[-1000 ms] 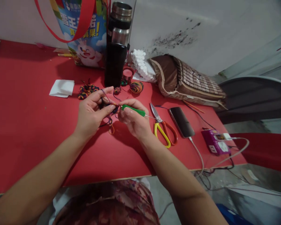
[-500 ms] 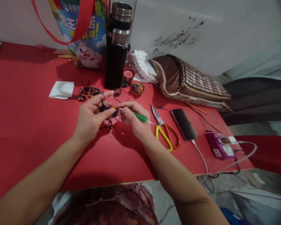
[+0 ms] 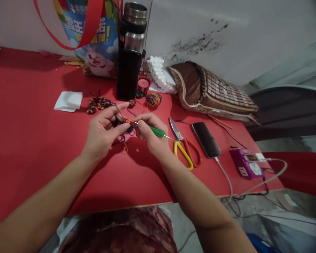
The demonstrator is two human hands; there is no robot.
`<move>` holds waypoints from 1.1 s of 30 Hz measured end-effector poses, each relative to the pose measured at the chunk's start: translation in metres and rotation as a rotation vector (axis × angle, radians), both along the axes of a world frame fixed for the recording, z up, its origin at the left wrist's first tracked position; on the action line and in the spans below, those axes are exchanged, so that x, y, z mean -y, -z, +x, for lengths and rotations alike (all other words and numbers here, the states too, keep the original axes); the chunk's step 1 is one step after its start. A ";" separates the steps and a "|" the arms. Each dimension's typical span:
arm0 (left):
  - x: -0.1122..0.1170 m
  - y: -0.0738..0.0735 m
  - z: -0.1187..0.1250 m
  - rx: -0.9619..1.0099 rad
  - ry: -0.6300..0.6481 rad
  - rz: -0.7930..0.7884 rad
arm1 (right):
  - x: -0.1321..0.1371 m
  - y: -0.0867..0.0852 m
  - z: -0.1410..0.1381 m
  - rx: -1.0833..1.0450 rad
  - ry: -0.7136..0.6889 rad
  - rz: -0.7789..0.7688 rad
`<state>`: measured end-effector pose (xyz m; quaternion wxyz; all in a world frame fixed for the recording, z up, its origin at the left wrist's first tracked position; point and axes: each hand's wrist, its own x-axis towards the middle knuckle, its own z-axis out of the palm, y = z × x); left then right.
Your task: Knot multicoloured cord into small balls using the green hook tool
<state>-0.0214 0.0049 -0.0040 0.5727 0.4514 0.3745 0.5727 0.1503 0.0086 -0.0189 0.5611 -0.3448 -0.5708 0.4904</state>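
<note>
Between the thumb and fingers of my left hand is a small multicoloured crochet piece, with loose yarn ends dangling below it. A strand of yarn runs up over the raised left index finger. My right hand is closed around a green-handled crochet hook, whose thin metal tip meets the crochet piece. Just beyond my left hand lies a cluster of dark, orange and red crocheted bits. Farther back sit a ball of variegated yarn and a smaller yarn ball.
Right of my hands lie scissors and a charging phone, its cable reaching a purple box. A black phone stands against a flask beside a printed bag. A brown cushion and folded white paper are also on the red table.
Both hands hold nearly the same pose around the crochet piece and hook. The whole view has shifted very slightly.
</note>
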 end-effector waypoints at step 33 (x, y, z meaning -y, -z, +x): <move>-0.004 0.004 0.003 0.035 -0.021 0.021 | 0.009 -0.004 -0.002 0.234 0.230 0.321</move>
